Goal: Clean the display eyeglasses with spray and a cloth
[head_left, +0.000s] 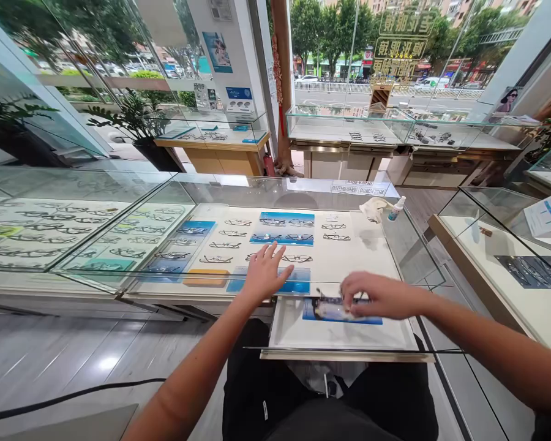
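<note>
My left hand [267,271] rests on the glass top of the display counter [340,269], fingers spread and nothing in them. Under the glass there, eyeglasses [299,258] lie in rows, some on blue cards [287,228]. My right hand [371,296] is over the pulled-out white drawer [298,334] in front of my lap. Its fingers are curled in a pinch on a pair of eyeglasses [320,294], which is blurred and partly hidden by the hand. Below it a blue picture card [335,311] lies in the drawer.
A spray bottle [397,208] and a crumpled cloth [373,209] sit on the counter's far right. An orange case [206,278] shows under the glass at left. More glass cases [509,226] stand to the right and by the windows.
</note>
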The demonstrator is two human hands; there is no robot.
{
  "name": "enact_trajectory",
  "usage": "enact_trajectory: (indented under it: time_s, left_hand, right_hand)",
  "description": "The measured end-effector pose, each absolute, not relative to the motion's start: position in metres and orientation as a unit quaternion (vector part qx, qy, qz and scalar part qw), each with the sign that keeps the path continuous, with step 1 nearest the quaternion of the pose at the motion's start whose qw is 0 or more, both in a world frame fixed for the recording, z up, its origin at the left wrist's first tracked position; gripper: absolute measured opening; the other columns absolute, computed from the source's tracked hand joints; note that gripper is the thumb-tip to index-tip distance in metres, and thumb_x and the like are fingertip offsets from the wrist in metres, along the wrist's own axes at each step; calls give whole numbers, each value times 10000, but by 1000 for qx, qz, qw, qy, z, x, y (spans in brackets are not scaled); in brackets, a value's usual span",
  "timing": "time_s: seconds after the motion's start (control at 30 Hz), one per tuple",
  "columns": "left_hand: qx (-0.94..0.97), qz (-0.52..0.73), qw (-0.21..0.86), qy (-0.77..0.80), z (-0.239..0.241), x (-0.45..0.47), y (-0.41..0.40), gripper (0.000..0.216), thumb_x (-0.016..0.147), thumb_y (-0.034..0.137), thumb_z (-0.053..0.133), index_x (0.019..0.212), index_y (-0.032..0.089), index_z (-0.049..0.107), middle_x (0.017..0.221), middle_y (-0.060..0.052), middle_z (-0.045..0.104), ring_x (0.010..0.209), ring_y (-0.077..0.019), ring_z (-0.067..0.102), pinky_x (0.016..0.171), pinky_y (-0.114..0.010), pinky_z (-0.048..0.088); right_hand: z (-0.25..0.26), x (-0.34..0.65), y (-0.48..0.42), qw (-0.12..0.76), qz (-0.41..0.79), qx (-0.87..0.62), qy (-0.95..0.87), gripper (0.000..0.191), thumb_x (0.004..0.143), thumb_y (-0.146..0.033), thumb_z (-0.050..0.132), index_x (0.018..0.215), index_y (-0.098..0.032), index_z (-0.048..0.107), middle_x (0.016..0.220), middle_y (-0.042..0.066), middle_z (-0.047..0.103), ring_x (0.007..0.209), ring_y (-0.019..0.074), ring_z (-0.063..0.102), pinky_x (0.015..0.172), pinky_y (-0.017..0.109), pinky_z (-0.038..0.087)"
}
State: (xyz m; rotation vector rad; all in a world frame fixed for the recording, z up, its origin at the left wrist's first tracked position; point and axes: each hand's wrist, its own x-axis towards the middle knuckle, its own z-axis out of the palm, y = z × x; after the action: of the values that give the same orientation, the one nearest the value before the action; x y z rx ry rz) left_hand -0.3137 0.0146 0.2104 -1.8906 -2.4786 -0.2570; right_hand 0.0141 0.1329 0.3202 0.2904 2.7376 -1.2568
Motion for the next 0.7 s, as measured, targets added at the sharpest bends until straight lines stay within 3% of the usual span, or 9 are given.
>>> enact_trajectory:
  time_s: [0.13, 0.23, 0.33, 0.43, 0.7]
  left_hand:
    - [-632, -110, -37, -766, 224, -350, 32, 611, 1056, 603, 408, 1484, 245, 657, 1570, -141, 600, 1418, -376, 548, 1147, -546, 469]
    - [-592, -120, -13, -797, 221, -369, 44, 650, 1050, 585, 418, 1531, 185, 599, 1625, -190, 526, 1461, -405, 481, 1177, -568, 423]
    - [-570, -132, 13, -811, 212, -374, 50, 696, 1043, 608, 427, 1577, 176, 541, 1685, -203, 452, 1500, -440, 401, 1213, -618, 357]
    - [-570, -143, 17, -809, 206, -373, 50, 685, 1046, 622, 408, 1560, 194, 553, 1674, -189, 468, 1485, -432, 410, 1208, -609, 359]
    - [-566, -146, 18, -811, 206, -374, 50, 675, 1032, 616, 436, 1546, 199, 567, 1660, -180, 485, 1471, -431, 421, 1193, -607, 375]
  right_hand:
    - [336, -4, 167, 26, -236, 109, 965, 221, 1025, -349, 607, 950, -248, 790, 1089, 87, 744, 1119, 312, 650, 1083, 497, 435]
    - [313, -22, 193, 32, -130, 137, 982, 192, 987, -259, 622, 897, -235, 790, 1060, 101, 753, 1115, 326, 650, 1092, 503, 428]
    - [287, -31, 207, 31, -99, 154, 983, 189, 970, -212, 628, 879, -226, 792, 1048, 115, 754, 1121, 328, 650, 1180, 537, 368]
    - [273, -32, 211, 26, -87, 172, 981, 170, 973, -212, 640, 903, -221, 794, 1091, 119, 754, 1170, 329, 644, 1253, 575, 280]
    - [263, -33, 226, 5, -72, 202, 977, 177, 1021, -256, 625, 1007, -202, 793, 1171, 130, 748, 1250, 336, 633, 1268, 585, 271]
